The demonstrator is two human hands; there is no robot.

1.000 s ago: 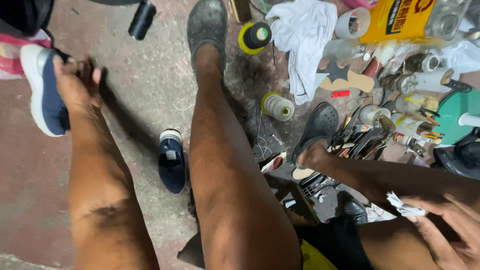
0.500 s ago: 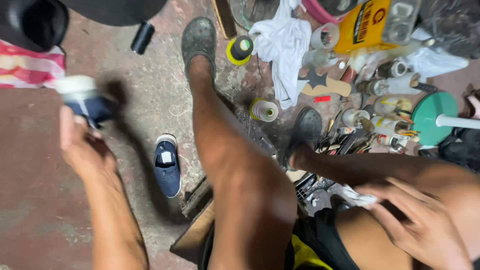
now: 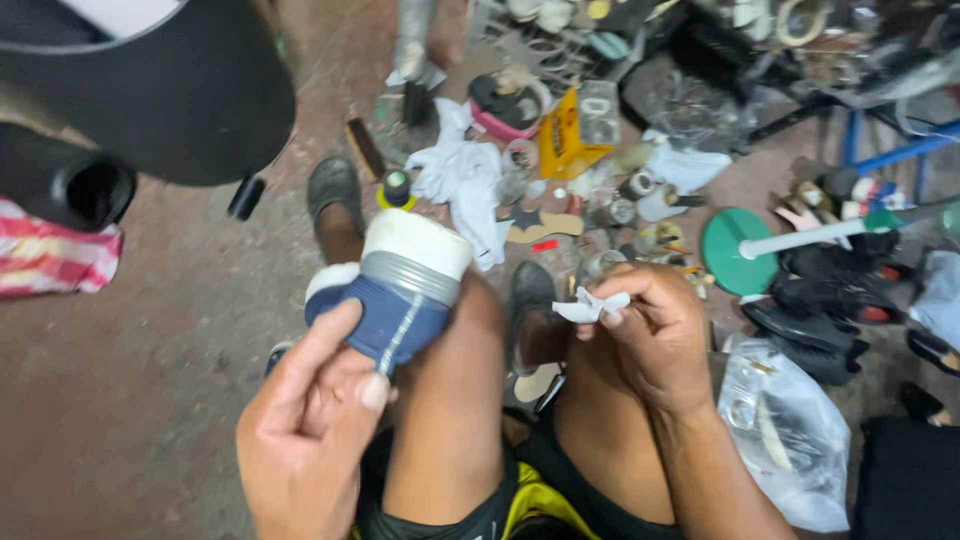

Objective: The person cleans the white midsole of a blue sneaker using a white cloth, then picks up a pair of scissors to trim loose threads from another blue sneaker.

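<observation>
Blue-and-white shoe (image 3: 395, 300) clamped heel-end between left hand (image 3: 310, 440) fingers; light, flexible, best gripped there. Crumpled white scrap (image 3: 592, 305) pinched by right hand (image 3: 655, 335) fingertips, soft, flimsy.

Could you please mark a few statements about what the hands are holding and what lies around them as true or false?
1. The left hand holds a blue and white shoe. True.
2. The right hand is empty. False: its fingertips pinch a small white scrap.
3. The shoe is raised above the left knee. True, as far as this view shows.
4. A green round disc on a white rod lies on the floor to the right. True.
5. The white cloth is draped over the right hand. False: it lies on the floor among the clutter, beyond the knees.
</observation>
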